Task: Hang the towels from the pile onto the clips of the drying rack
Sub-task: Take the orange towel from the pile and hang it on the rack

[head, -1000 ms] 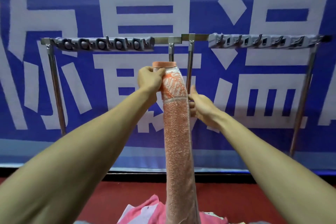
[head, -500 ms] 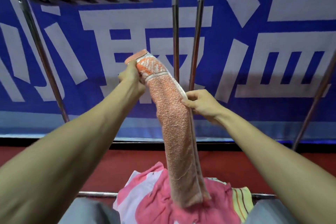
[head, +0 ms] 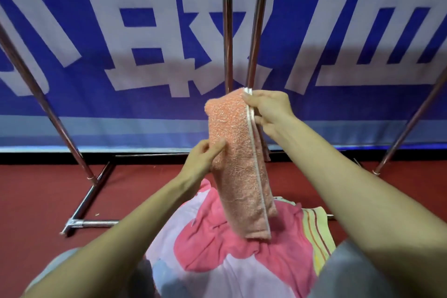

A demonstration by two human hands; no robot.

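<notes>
An orange terry towel (head: 238,164), folded into a long narrow strip, hangs in front of me at centre. My right hand (head: 268,110) pinches its white-trimmed top right edge. Lower down, my left hand (head: 202,159) grips the towel's left side with the thumb on the front. Its bottom end touches the towel pile (head: 232,256) on my lap, pink and white on top with a yellow striped towel (head: 316,232) at the right. The drying rack's two centre poles (head: 227,26) rise behind the towel. The clip bars are out of view.
The rack's slanted chrome legs stand at left (head: 41,99) and right (head: 411,123), with a base bar (head: 89,222) on the red floor. A blue banner with white characters (head: 145,31) fills the background close behind the rack.
My view has tilted down, so the clip bars left the frame. My left hand slid from the towel's top down its left side. My right hand moved up to the top edge.
</notes>
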